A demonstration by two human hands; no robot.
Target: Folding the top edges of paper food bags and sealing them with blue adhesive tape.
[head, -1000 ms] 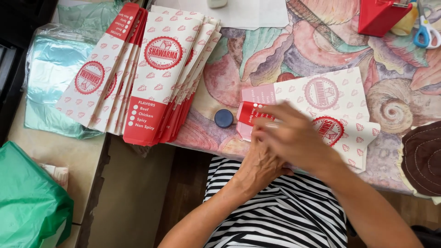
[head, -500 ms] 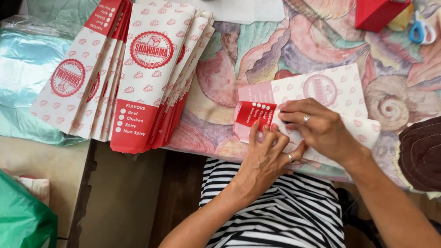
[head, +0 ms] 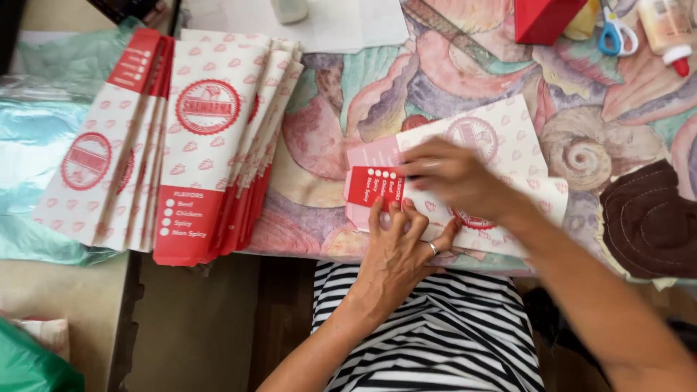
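A flat white-and-red printed paper carton lies on the shell-patterned tablecloth near the table's front edge. My right hand rests flat across its middle, fingers pointing left over the red end panel. My left hand, with a ring on one finger, reaches up from below, and its fingertips press the carton's near edge and red flap. Both hands hold the carton down.
A fanned stack of the same flat cartons lies at the left, partly on a teal plastic sheet. At the back stand a red box, scissors and a glue bottle. A brown mat is right, a green bag lower left.
My hands were stacked over the carton's left end; the right hand has slid up across it and the left fingers now press the near edge. A dark round cap beside it is gone from view.
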